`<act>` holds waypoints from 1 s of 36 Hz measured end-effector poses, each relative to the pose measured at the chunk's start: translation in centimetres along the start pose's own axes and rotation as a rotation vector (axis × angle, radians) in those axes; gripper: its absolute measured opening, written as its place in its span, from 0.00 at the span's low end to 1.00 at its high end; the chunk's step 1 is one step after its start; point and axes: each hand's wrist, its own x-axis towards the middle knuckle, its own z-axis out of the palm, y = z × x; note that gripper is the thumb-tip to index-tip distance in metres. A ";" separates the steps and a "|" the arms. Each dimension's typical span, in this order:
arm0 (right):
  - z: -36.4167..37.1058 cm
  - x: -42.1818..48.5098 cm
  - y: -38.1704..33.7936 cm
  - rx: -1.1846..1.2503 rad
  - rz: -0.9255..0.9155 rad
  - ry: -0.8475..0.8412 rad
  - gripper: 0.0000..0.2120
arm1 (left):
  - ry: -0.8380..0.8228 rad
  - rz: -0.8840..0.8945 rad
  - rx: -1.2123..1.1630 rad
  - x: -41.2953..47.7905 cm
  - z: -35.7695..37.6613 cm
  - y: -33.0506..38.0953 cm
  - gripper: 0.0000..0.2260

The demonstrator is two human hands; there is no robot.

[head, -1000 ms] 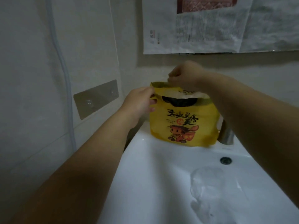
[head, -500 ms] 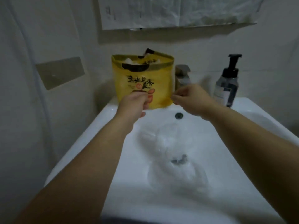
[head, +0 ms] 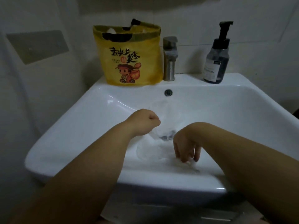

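A white washbasin (head: 84,120) fills the view. Crumpled clear plastic film (head: 163,125) lies in its bowl over the drain. My left hand (head: 144,121) hovers over the left of the bowl as a fist, with nothing visible in it. My right hand (head: 186,147) hangs bent at the wrist, fingers pointing down, and its fingertips touch the clear film near the front wall of the bowl. A yellow printed bag (head: 129,55) stands upright on the back ledge, left of the tap, apart from both hands.
A steel tap (head: 169,59) stands at the middle of the back ledge, with a dark pump bottle (head: 216,57) to its right. An overflow hole (head: 168,92) sits in the back wall of the bowl. Tiled walls close in at the left and behind.
Both hands have let go of the yellow bag and drawn back toward me over the bowl. The right hand has dropped onto the clear film and the left has curled into a fist.
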 end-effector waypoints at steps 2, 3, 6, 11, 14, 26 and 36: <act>-0.7 -0.5 0.0 0.129 -0.102 0.065 0.13 | -0.029 -0.003 -0.020 0.0 0.0 0.1 0.12; -1.2 -0.9 0.2 0.251 -0.164 0.129 0.12 | -0.059 -0.003 -0.027 0.1 0.0 0.2 0.16; -2.7 -2.4 1.1 0.711 -0.340 0.324 0.08 | -0.155 -0.003 0.006 -0.2 -0.4 0.1 0.29; -4.1 -3.6 1.6 1.122 -0.472 0.597 0.05 | 0.046 0.040 -0.142 0.5 -1.2 -0.5 0.15; -4.8 -3.5 1.4 1.242 -0.533 0.662 0.04 | 0.171 0.062 -0.369 0.8 -2.0 -0.6 0.08; -5.5 -3.9 1.3 1.237 -0.780 0.385 0.21 | 0.243 0.095 -0.776 1.1 -2.9 -0.3 0.04; -5.7 -3.7 1.4 1.306 -0.674 0.758 0.11 | 0.142 0.034 -0.955 0.1 -3.5 0.2 0.14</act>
